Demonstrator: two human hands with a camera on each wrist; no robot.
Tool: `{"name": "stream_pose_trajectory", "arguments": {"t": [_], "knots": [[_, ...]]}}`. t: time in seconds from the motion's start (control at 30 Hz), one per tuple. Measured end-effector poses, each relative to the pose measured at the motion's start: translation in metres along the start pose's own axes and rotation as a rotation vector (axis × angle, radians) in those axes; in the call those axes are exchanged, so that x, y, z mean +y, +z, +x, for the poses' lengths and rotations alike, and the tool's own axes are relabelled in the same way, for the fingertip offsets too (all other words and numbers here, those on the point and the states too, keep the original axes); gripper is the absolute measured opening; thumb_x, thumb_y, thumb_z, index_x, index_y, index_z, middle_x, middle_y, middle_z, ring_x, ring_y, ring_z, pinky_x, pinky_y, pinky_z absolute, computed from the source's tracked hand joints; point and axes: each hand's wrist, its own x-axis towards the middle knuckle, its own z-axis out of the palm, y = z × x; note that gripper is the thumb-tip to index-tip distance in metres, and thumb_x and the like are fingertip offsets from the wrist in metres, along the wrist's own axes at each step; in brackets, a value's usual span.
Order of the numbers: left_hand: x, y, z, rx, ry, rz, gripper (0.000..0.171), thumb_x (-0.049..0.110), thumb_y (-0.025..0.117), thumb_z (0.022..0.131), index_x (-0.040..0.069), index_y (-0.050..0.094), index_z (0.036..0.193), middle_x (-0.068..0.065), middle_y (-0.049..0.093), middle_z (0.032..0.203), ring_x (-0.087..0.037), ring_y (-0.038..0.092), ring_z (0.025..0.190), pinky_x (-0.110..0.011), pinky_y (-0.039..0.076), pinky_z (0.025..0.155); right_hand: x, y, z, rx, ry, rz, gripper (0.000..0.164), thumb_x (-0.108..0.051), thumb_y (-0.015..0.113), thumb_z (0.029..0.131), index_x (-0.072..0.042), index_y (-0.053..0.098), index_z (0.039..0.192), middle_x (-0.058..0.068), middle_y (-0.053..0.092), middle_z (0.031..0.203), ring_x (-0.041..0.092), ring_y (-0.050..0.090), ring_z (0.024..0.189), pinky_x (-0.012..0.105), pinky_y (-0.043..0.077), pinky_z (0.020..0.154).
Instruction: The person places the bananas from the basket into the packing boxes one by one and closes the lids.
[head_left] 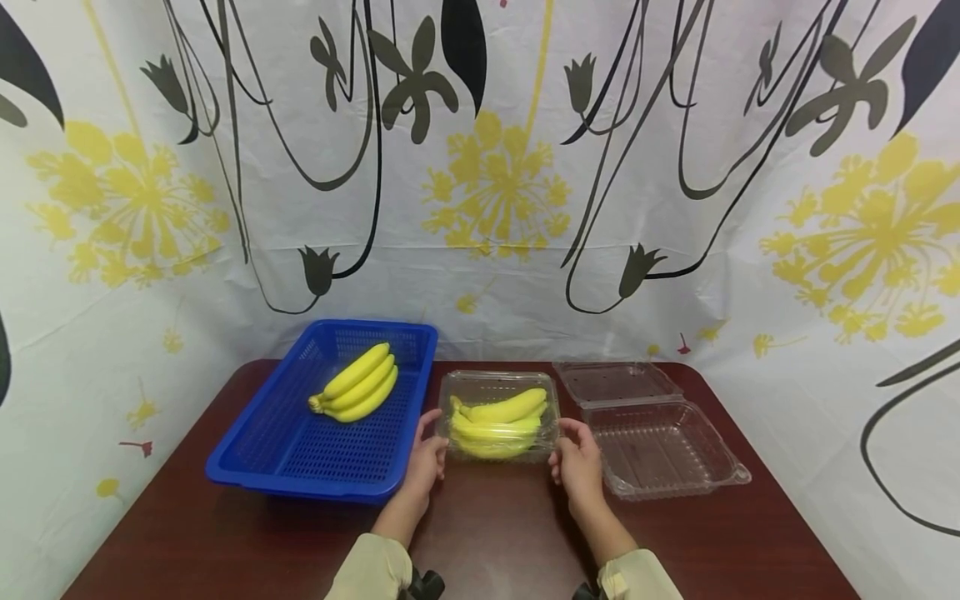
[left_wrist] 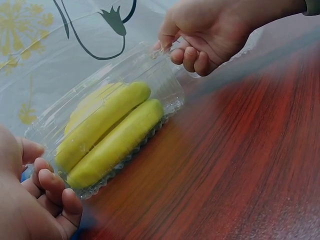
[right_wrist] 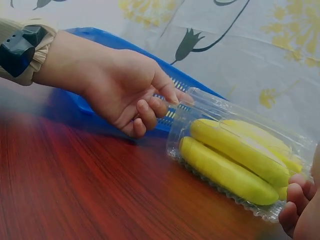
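In the head view, a clear container (head_left: 495, 381) with bananas (head_left: 501, 425) inside sits mid-frame, pinched at its sides by the left hand (head_left: 426, 461) and right hand (head_left: 579, 465). Uneven lifting would probably tilt it and slide the fruit toward the lower end. A blue basket (head_left: 296, 450), left of centre, is just beside the left hand, and an open container (head_left: 663, 446), right of centre, just beside the right; a sideways swing could knock either.

In the left wrist view, the right hand, upper right, pinches one end's lip; thin plastic could flex and slip from so slight a hold.

In the right wrist view, the left hand, upper left, pinches the other end. I cannot tell whether the lid is latched; if loose, squeezing might pop it.
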Motion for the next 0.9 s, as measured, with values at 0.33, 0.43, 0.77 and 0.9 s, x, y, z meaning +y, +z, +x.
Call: {"name": "stream_pose_trajectory", "arguments": {"t": [0.33, 0.43, 0.77, 0.9], "knots": [[-0.015, -0.001, 0.007, 0.005, -0.022, -0.030, 0.051, 0.000, 0.044, 0.091, 0.011, 0.044, 0.141, 0.000, 0.039, 0.057, -0.010, 0.035, 0.044, -0.022, 0.032, 0.042, -0.002, 0.002, -0.002, -0.007, 0.012, 0.037, 0.037, 0.002, 0.042, 0.092, -0.003, 0.049, 0.127, 0.005, 0.052, 0.059, 0.011, 0.044, 0.043, 0.023, 0.038, 0.041], [-0.017, 0.000, 0.007, 0.000, -0.015, -0.037, 0.052, 0.000, 0.043, 0.091, 0.011, 0.043, 0.142, 0.000, 0.041, 0.056, -0.009, 0.035, 0.043, -0.021, 0.032, 0.041, -0.001, 0.002, -0.002, 0.001, 0.005, 0.036, 0.036, 0.002, 0.043, 0.093, -0.004, 0.050, 0.127, 0.005, 0.052, 0.060, 0.011, 0.045, 0.044, 0.023, 0.039, 0.041], [-0.018, 0.003, 0.004, -0.009, 0.009, 0.029, 0.046, 0.011, 0.048, 0.101, 0.010, 0.039, 0.145, -0.001, 0.053, 0.064, -0.011, 0.048, 0.050, -0.023, 0.038, 0.047, 0.000, 0.002, -0.004, 0.041, -0.048, 0.055, 0.030, -0.010, 0.050, 0.100, -0.002, 0.055, 0.129, 0.005, 0.054, 0.060, 0.010, 0.045, 0.041, 0.023, 0.039, 0.038], [-0.018, 0.003, 0.000, 0.013, 0.018, 0.059, 0.044, 0.014, 0.050, 0.101, 0.012, 0.041, 0.144, -0.004, 0.057, 0.071, -0.013, 0.052, 0.056, -0.024, 0.040, 0.050, -0.001, 0.003, -0.006, 0.039, -0.032, 0.067, 0.032, -0.016, 0.051, 0.101, -0.003, 0.054, 0.130, 0.005, 0.055, 0.060, 0.010, 0.046, 0.041, 0.023, 0.040, 0.038]]}}
